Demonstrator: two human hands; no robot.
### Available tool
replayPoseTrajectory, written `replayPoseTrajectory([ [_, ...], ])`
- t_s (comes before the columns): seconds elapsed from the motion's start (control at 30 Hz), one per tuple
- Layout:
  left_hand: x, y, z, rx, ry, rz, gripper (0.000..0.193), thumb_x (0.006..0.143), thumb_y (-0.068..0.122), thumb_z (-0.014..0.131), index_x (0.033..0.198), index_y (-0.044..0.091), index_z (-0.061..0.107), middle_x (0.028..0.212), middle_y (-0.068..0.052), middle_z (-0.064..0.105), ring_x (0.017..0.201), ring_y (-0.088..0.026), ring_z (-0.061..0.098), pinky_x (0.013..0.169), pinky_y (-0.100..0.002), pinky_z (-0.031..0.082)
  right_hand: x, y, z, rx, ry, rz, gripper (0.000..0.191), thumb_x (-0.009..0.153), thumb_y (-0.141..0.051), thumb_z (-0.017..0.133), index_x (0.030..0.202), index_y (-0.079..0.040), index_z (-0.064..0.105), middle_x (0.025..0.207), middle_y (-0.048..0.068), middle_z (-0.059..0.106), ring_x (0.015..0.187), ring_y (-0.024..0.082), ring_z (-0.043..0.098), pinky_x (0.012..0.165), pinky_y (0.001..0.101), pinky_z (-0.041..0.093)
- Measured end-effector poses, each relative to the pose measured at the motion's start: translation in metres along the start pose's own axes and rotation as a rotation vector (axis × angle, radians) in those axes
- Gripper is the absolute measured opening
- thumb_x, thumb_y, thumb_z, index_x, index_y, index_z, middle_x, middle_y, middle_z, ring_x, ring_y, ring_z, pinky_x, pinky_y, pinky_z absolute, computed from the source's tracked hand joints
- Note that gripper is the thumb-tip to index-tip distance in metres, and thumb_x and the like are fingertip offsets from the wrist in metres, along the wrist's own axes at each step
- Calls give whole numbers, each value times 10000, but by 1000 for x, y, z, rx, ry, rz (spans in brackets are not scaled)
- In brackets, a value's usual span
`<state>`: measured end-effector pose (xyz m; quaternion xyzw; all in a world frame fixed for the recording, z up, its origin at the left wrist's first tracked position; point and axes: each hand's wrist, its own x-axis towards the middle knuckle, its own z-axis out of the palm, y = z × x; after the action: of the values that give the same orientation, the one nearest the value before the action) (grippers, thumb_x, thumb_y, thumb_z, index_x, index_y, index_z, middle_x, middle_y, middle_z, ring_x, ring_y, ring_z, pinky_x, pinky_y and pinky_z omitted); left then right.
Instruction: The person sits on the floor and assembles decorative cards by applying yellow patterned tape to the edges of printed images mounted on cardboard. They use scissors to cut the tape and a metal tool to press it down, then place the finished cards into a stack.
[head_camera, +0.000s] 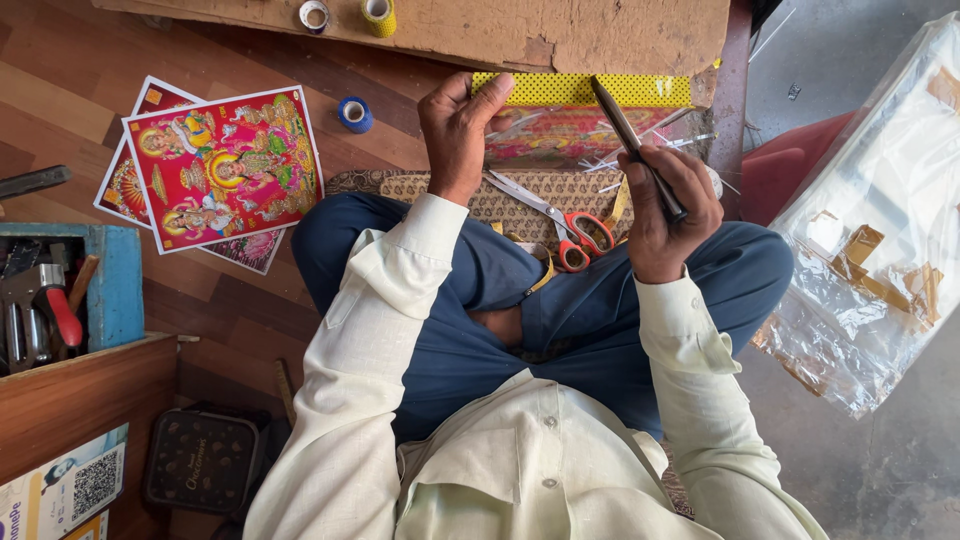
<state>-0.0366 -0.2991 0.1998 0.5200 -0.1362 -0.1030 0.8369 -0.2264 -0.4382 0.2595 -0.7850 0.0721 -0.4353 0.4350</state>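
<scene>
**Cutting the wrap off a framed picture**

A person sits cross-legged on the floor, and I am looking down over their shoulders. The left hand is closed on the near left corner of a framed picture that has a yellow dotted edge. The thumb and fingers pinch the frame and keep it steady. The picture rests against the person's knees, just under a big sheet of brown cardboard.

The right hand is wrapped tight around a dark knife. The knife is long and thin. Its handle sits low in the fist and its tip points up and a little to the left, toward the yellow edge. The tip hangs over the right part of the picture.

Clear plastic looks torn and loose on the glass, so I think the person is in the middle of slicing the wrap off. Next, I think the blade must go flat and gentle along the edge, while the left hand holds firm, so the picture does not get scratched.

Red-handled scissors lie shut on the lap, between the two hands. Bright prints lie on the wooden floor to the left.
</scene>
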Motion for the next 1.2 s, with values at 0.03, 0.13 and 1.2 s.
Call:
replayPoseTrajectory([
  [0.03,0,0,0,2,4,2,186,954,219,762,868,55,744,784,-7,728,696,-58,676,586,-252,614,4,0,2,-39,-5,-34,160,1020,35,784,1166,56,725,1079,149,719,992,198,738,857,274,589],
  [0.13,0,1,1,-5,3,2,186,955,214,763,858,56,740,777,-1,725,683,-56,666,588,-250,607,15,0,7,-100,10,-101,156,1012,41,799,1154,54,734,1060,152,722,943,187,717,839,275,564],
  [1.2,-4,4,8,-3,26,-6,204,971,213,747,858,44,747,773,-1,727,666,-51,654,589,-234,584,-25,-24,56,-389,193,-214,179,968,45,747,1130,-13,696,885,122,707,692,219,664,656,315,516],
])
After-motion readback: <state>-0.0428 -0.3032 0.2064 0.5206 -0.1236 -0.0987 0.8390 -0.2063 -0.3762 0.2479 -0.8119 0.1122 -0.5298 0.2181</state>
